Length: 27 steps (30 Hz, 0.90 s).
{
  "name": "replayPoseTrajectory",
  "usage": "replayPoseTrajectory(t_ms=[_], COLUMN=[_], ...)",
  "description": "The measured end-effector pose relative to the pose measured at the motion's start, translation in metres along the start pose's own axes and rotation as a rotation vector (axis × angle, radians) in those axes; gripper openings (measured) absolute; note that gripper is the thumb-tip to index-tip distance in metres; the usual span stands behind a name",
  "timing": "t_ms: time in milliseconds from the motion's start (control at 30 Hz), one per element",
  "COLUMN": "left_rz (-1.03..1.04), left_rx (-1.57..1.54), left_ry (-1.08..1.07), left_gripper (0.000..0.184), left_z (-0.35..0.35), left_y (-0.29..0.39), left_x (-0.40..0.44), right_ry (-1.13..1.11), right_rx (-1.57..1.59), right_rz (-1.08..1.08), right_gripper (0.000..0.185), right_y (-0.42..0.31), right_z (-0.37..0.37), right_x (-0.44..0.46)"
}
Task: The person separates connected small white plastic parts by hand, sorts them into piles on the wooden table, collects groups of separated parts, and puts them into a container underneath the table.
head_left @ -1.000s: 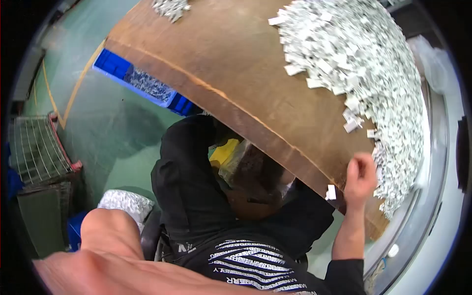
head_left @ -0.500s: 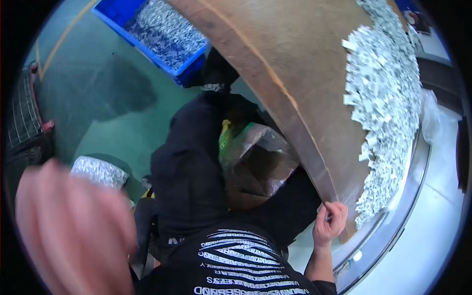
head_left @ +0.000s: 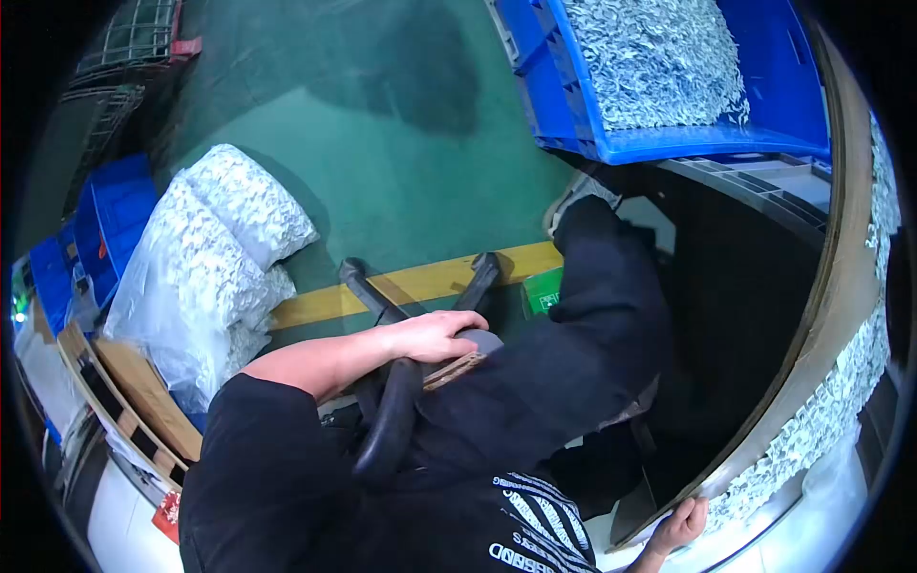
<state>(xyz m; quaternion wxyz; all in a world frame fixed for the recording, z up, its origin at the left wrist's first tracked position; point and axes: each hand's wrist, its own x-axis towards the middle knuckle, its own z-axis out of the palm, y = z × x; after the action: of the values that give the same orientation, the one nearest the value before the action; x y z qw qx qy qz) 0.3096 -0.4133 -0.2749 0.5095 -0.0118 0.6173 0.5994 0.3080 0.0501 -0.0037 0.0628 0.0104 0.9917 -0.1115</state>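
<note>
My left hand (head_left: 435, 336) reaches down beside my thigh, its fingers curled at the brown edge of the chair seat (head_left: 454, 371). A grey rounded part (head_left: 482, 341) shows by the fingertips; what it is I cannot tell. Close to this hand are the black armrest (head_left: 392, 420) and the chair's base legs (head_left: 368, 286). At the lower right, my right hand (head_left: 683, 523) grips the brown edge of the table (head_left: 812, 382). Along the tabletop, near that hand, lies a heap of small white pieces (head_left: 826, 411).
A blue bin (head_left: 573, 86) with many white pieces stands at the upper right. Clear bags of white pieces (head_left: 215, 239) lie on the green floor at left. Beyond them are blue crates (head_left: 115, 215) and a wire cage (head_left: 134, 43). A yellow floor line (head_left: 420, 283) runs past the chair.
The view has swung left, away from the tabletop toward the floor and bags. My left hand, raised and blurred before, is now down at the chair seat. My right hand stays on the table edge.
</note>
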Motion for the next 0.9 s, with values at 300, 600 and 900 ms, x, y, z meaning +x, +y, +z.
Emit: replayPoseTrajectory(t_ms=[300, 600, 900], left_rz=[-0.168, -0.277, -0.264], left_rx=[-0.075, 0.145, 0.284], left_ry=[-0.101, -0.107, -0.013], left_gripper=[0.061, 0.055, 0.040], left_z=[-0.030, -0.036, -0.028], left_y=[-0.030, -0.021, 0.030], left_x=[-0.024, -0.031, -0.019], right_ry=[0.133, 0.240, 0.354], right_rx=[-0.002, 0.114, 0.091], right_rz=[0.010, -0.018, 0.003], right_gripper=[0.036, 0.031, 0.037], right_y=[-0.024, -0.014, -0.020], right_z=[0.011, 0.015, 0.026], right_x=[0.016, 0.011, 0.010])
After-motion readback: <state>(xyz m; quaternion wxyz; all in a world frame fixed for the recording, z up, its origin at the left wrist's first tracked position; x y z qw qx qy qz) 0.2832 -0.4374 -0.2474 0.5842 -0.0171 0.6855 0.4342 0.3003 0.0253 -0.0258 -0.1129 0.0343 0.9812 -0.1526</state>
